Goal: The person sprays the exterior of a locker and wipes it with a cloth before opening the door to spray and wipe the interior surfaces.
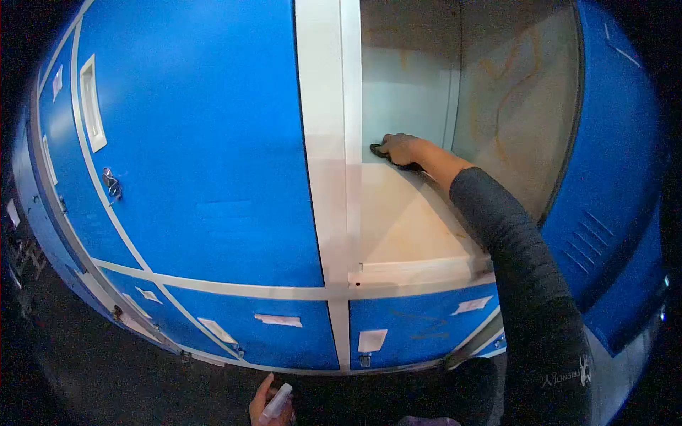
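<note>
My right hand (400, 149) reaches into an open locker compartment (398, 213), its fingers closed on a dark cloth (408, 167) near the back, where the compartment's floor meets its wall. A dark sleeve covers most of that arm. Brownish stains mark the side wall and the floor of the compartment. Low in the view, below the lockers, my left hand (266, 405) is wrapped round a whitish, translucent bottle (277, 403), which the frame's edge partly cuts off.
Closed blue locker doors (206, 142) stand on the left, one with a metal latch (111, 183). The open blue door (604, 177) hangs at the right. Lower doors (426, 323) carry pale labels. A white frame edge (426, 268) borders the compartment's front.
</note>
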Tool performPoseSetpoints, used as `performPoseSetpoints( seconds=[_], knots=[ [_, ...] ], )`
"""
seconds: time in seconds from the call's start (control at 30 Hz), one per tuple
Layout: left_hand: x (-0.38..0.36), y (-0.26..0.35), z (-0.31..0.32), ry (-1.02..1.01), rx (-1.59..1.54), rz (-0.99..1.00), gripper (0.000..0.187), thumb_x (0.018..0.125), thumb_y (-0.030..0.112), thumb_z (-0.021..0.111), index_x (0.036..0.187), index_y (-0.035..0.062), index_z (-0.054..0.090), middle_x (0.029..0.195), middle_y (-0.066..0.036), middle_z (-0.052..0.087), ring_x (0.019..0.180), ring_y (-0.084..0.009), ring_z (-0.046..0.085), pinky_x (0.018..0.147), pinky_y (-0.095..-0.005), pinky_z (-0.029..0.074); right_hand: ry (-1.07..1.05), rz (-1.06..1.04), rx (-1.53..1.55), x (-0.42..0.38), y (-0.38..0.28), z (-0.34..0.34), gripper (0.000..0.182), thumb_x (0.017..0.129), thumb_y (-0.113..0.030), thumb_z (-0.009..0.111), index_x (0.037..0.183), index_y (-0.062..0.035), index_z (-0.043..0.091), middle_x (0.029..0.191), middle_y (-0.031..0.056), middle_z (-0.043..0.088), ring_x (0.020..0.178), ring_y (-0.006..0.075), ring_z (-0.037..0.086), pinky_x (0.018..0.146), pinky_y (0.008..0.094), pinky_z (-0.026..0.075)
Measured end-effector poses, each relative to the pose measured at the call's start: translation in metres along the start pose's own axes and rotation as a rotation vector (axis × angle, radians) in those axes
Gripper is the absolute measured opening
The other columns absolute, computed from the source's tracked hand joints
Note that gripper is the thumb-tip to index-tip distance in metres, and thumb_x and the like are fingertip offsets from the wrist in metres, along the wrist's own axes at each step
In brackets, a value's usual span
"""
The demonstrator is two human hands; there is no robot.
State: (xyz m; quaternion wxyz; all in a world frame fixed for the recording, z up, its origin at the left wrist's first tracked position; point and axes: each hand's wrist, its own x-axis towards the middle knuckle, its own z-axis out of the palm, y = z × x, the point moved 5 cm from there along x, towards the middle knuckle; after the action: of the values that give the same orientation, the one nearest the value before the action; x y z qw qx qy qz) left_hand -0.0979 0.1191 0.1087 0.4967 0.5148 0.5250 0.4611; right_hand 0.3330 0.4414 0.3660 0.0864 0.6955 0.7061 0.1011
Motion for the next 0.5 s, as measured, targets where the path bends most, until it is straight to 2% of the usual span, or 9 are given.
performPoseSetpoints(
  seconds=[0.07, 0.1, 0.2, 0.27, 0.4, 0.5],
  knots=[
    [0.000, 0.021, 0.002, 0.003, 0.107, -0.014, 0.047, 0.086, 0.017, 0.057, 0.130, 0.0040, 0.044, 0.081, -0.007, 0.061, 0.063, -0.0144, 0.055, 0.056, -0.0275, 0.046, -0.032, 0.006, 0.010, -0.011, 0.003, -0.009, 0.057, 0.078, 0.002, 0.046, 0.129, -0.0228, 0.048, 0.134, 0.0060, 0.041, 0.121, 0.0297, 0.043, 0.097, 0.0405, 0.039],
    [0.000, 0.028, 0.004, 0.003, 0.163, -0.023, 0.047, 0.086, 0.016, 0.057, 0.130, 0.0039, 0.044, 0.081, -0.007, 0.061, 0.064, -0.0148, 0.056, 0.058, -0.0276, 0.046, -0.015, 0.000, 0.008, -0.010, 0.007, -0.008, 0.058, 0.077, 0.003, 0.046, 0.129, -0.0230, 0.049, 0.133, 0.0059, 0.043, 0.120, 0.0297, 0.045, 0.096, 0.0402, 0.039],
    [0.009, 0.006, 0.004, 0.055, 0.069, 0.026, 0.048, 0.085, 0.014, 0.058, 0.129, 0.0043, 0.045, 0.082, -0.007, 0.061, 0.065, -0.0151, 0.056, 0.058, -0.0276, 0.046, 0.033, -0.010, 0.009, -0.006, 0.019, -0.004, 0.058, 0.076, 0.004, 0.046, 0.127, -0.0237, 0.052, 0.128, 0.0065, 0.049, 0.116, 0.0298, 0.048, 0.094, 0.0392, 0.041],
    [0.009, 0.019, 0.009, 0.032, 0.176, 0.047, 0.048, 0.085, 0.012, 0.059, 0.129, 0.0040, 0.045, 0.083, -0.008, 0.062, 0.064, -0.0141, 0.056, 0.058, -0.0266, 0.046, 0.057, 0.003, 0.026, -0.013, 0.020, -0.005, 0.057, 0.075, 0.004, 0.046, 0.124, -0.0241, 0.055, 0.124, 0.0077, 0.053, 0.113, 0.0300, 0.051, 0.093, 0.0384, 0.042],
    [0.011, 0.001, 0.007, 0.041, 0.287, 0.108, 0.050, 0.083, 0.007, 0.063, 0.128, -0.0021, 0.044, 0.088, -0.008, 0.063, 0.068, -0.0113, 0.058, 0.060, -0.0241, 0.048, 0.027, 0.033, 0.069, -0.028, 0.019, -0.014, 0.057, 0.071, 0.003, 0.047, 0.120, -0.0249, 0.059, 0.121, 0.0096, 0.056, 0.109, 0.0302, 0.054, 0.091, 0.0376, 0.043],
    [0.007, -0.001, 0.003, 0.065, 0.200, 0.234, 0.049, 0.083, 0.007, 0.063, 0.127, -0.0027, 0.045, 0.091, -0.009, 0.063, 0.069, -0.0105, 0.058, 0.060, -0.0238, 0.047, 0.012, 0.049, 0.070, -0.033, 0.024, -0.013, 0.059, 0.068, 0.003, 0.047, 0.118, -0.0248, 0.060, 0.120, 0.0103, 0.057, 0.108, 0.0301, 0.054, 0.091, 0.0373, 0.043]
  ],
)
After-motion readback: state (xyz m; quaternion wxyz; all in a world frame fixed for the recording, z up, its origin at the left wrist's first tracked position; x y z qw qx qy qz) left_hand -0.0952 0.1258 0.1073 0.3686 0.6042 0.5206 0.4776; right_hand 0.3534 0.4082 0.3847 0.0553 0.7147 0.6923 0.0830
